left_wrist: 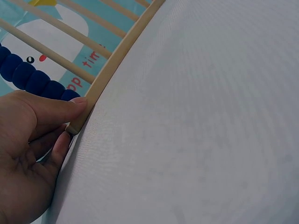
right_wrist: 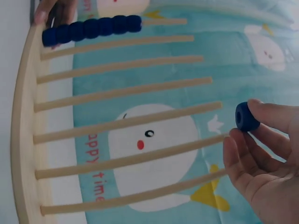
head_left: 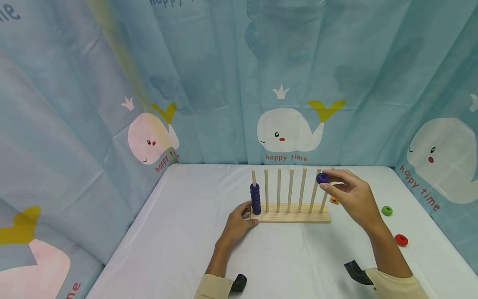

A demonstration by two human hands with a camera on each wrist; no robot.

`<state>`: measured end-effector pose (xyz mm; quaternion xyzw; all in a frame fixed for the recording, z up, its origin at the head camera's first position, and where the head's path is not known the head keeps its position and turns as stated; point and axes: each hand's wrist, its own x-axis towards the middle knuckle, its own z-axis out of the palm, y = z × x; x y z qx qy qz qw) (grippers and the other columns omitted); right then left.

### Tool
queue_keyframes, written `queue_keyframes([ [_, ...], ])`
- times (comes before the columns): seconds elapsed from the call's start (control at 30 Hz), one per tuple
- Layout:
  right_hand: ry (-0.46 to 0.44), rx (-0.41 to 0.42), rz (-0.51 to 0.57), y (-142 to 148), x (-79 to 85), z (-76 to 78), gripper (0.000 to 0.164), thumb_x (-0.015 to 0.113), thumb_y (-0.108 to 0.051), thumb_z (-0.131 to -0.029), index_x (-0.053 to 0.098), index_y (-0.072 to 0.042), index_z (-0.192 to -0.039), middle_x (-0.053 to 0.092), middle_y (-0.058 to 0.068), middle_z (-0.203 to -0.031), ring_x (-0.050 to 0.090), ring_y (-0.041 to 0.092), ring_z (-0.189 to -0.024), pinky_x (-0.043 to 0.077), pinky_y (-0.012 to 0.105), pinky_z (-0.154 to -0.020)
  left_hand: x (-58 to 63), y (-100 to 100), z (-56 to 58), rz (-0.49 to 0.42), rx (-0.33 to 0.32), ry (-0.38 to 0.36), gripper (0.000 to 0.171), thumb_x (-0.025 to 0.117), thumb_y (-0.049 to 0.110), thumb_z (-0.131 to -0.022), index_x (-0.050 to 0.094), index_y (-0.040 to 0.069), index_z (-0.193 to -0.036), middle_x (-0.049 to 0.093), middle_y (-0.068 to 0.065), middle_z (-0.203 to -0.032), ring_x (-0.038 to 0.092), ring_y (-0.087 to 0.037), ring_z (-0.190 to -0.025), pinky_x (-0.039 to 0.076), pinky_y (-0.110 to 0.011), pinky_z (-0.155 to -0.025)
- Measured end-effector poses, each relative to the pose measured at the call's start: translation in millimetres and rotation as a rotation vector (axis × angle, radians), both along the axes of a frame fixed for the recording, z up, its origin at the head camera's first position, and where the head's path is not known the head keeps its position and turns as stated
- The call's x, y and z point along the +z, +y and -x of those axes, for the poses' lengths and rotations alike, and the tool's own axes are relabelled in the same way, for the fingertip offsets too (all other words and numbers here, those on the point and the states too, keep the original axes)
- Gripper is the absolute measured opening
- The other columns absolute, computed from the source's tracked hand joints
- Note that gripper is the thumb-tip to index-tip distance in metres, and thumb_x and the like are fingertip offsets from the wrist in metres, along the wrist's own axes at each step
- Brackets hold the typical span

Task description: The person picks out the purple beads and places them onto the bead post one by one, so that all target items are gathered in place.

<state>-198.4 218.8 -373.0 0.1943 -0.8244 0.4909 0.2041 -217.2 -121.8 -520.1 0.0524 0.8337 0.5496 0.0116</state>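
A wooden peg rack (head_left: 293, 218) with several upright pegs stands on the table. A stack of dark blue beads (head_left: 255, 199) sits on its leftmost peg, and the top of that peg shows bare. My left hand (head_left: 236, 223) grips the left end of the base, thumb on the front edge, as the left wrist view also shows. Between thumb and fingertips my right hand (head_left: 354, 199) pinches a single dark blue bead (right_wrist: 246, 116), up near the tops of the right-hand pegs. Its hole faces the pegs in the right wrist view. The other pegs carry no beads.
Right of the rack lie a green bead (head_left: 386, 211) and a red bead (head_left: 401, 240). An orange bead (head_left: 334, 200) lies behind the right hand, partly covered. The white-covered table (head_left: 168, 232) is bordered by a blue whale-print curtain (head_left: 216, 83).
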Motion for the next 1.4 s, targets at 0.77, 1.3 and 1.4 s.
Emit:
queue_keyframes([
  [0.77, -0.002, 0.155, 0.104, -49.2, 21.7, 15.1, 0.039, 0.077, -0.002, -0.096, 0.071, -0.004, -0.134, 0.067, 0.010, -0.123, 0.072, 0.007, -0.102, 0.061, 0.014, -0.088, 1.3, -0.4, -1.2, -0.003, 0.006, -0.005, 0.072, 0.083, 0.010, -0.090, 0.052, 0.004, -0.155, 0.061, -0.019, -0.148, 0.060, -0.036, -0.135, 0.053, -0.045, -0.115],
  [1.3, 0.001, 0.166, 0.057, -72.3, 20.1, 23.7, 0.039, 0.079, -0.008, -0.096, 0.071, -0.006, -0.134, 0.069, 0.009, -0.124, 0.067, 0.006, -0.108, 0.060, 0.013, -0.090, 0.6, 0.1, -1.0, -0.012, 0.017, -0.008, 0.070, 0.083, 0.010, -0.090, 0.053, 0.006, -0.154, 0.061, -0.017, -0.148, 0.061, -0.033, -0.136, 0.054, -0.043, -0.114],
  [1.4, 0.006, 0.174, 0.057, -75.6, 20.9, 25.7, 0.039, 0.079, -0.008, -0.096, 0.071, -0.004, -0.134, 0.070, 0.009, -0.123, 0.068, 0.008, -0.107, 0.060, 0.013, -0.090, 0.7, 0.0, -0.5, -0.012, 0.017, -0.007, 0.071, 0.084, 0.010, -0.090, 0.054, 0.007, -0.154, 0.062, -0.017, -0.148, 0.061, -0.034, -0.136, 0.054, -0.043, -0.114],
])
